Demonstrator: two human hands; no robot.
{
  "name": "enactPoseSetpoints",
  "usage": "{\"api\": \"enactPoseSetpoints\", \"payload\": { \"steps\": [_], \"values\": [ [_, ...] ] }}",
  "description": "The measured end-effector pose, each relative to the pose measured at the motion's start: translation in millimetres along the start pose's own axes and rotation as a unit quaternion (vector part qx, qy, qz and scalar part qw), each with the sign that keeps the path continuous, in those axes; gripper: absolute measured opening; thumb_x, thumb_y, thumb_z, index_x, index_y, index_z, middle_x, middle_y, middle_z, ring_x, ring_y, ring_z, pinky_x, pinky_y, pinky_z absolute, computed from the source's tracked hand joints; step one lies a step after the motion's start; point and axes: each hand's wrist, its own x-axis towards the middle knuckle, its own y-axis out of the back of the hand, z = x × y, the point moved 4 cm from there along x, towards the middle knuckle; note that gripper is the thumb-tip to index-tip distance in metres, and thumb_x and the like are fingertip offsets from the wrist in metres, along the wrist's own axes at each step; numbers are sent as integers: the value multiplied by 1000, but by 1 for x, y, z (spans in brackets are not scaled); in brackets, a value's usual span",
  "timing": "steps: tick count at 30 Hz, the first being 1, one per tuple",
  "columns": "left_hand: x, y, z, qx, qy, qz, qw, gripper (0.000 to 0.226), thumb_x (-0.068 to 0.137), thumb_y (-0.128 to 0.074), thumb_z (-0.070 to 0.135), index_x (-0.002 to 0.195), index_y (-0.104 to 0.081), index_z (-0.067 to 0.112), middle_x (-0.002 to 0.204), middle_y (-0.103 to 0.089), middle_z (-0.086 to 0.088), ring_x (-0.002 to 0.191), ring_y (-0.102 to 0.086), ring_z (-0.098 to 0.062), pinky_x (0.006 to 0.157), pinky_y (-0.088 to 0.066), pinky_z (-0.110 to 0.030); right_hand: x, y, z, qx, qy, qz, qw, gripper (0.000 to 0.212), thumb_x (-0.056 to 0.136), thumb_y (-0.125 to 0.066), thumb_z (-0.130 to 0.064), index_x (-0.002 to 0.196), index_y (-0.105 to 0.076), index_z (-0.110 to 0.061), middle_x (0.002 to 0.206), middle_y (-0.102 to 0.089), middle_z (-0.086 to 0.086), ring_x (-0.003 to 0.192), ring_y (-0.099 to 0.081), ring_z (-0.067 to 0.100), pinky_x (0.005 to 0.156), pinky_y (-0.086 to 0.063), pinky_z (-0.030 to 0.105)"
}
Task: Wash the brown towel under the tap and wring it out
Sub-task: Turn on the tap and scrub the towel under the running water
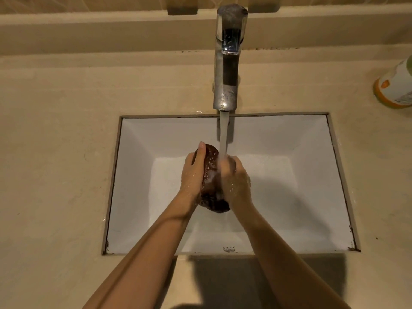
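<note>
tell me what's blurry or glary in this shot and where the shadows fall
Head view: warm, dim light; a glare spot on the chrome tap; the right hand and the brown towel smear where the water stream hits; a dark shadow lies on the counter below the sink; wide-angle slightly bends the back ledge.

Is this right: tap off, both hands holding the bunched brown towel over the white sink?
No: the tap is running; the head view shows its water stream hitting the right hand and brown towel. The left hand holds the towel too, over the white sink.
</note>
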Motion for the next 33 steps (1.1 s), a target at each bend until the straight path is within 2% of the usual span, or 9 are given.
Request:
{"api": "enactPoseSetpoints", "payload": {
  "steps": [5, 7, 10, 14, 18, 22, 27, 30, 33],
  "values": [
    [-11, -15, -5, 4, -22, -46, 999, 27, 98, -45, 39, 88, -61, 20, 79, -65, 3, 75, -64, -18, 63, -51, -21, 7, 4, -8, 44, -86, 45, 994, 29, 94, -46, -39, 98, -63, -16, 86, -61, -2, 82, -60, 14, 73, -44, 21],
    [-15, -12, -4, -15, -36, -26, 999, 30, 98, -45, 40, 97, -62, 15, 85, -69, -8, 80, -68, -24, 66, -57, -27, 15, 7, -9, 33, -91, 43, 994, 31, 97, -44, -34, 99, -64, -10, 86, -63, 5, 78, -61, 15, 70, -47, 19],
    [-15, -8, -2, -11, -3, -24, 1000, 44, 96, -42, 49, 99, -68, 13, 91, -73, -10, 86, -70, -24, 71, -58, -31, 15, 3, -1, 94, -93, 45, 990, 31, 98, -43, -33, 93, -65, -10, 87, -68, 9, 79, -63, 18, 80, -55, 35],
    [-7, -3, -4, -6, 54, 5, 999, 58, 92, -37, 62, 80, -66, 14, 82, -70, -8, 83, -66, -25, 83, -54, -40, -4, -2, -7, 60, -97, 3, 993, 28, 97, -40, -41, 95, -59, -20, 80, -62, -5, 75, -58, 9, 67, -46, 21],
    [-15, -14, 5, 103, -36, -39, 993, 29, 97, -41, 46, 101, -60, 24, 90, -67, 1, 83, -67, -15, 74, -56, -29, 12, 6, -8, 32, -107, 43, 993, 36, 96, -39, -43, 90, -61, -16, 75, -57, -4, 74, -55, 14, 63, -42, 21],
    [-17, -10, 10, 41, -13, -52, 998, 34, 99, -40, 44, 100, -68, 26, 88, -71, 7, 76, -67, -3, 57, -48, -10, 33, 1, 13, 121, -260, -3, 958, 43, 94, -38, -52, 95, -61, -15, 93, -63, 5, 94, -60, 25, 89, -50, 40],
    [-11, 4, 13, -93, 60, 0, 994, 44, 93, -44, 56, 100, -70, 21, 101, -72, -7, 97, -67, -24, 91, -53, -38, 26, 13, 16, 185, -131, -54, 973, 25, 97, -44, -36, 106, -55, -15, 97, -62, 3, 99, -60, 20, 86, -51, 27],
    [-10, 8, 10, -146, 91, 12, 985, 54, 90, -48, 57, 111, -69, 12, 107, -71, -12, 100, -67, -27, 96, -51, -42, 19, 25, 19, 172, -68, -144, 972, 13, 94, -52, -21, 105, -58, -17, 94, -64, 0, 91, -61, 13, 77, -51, 14],
    [-11, 8, 7, -180, 118, -12, 976, 53, 90, -51, 55, 114, -66, 10, 108, -70, -14, 100, -67, -28, 88, -54, -40, 17, 29, 23, 127, -65, -227, 963, 15, 89, -59, -18, 105, -60, -16, 100, -65, 6, 92, -62, 12, 82, -51, 24]
  ]
}}
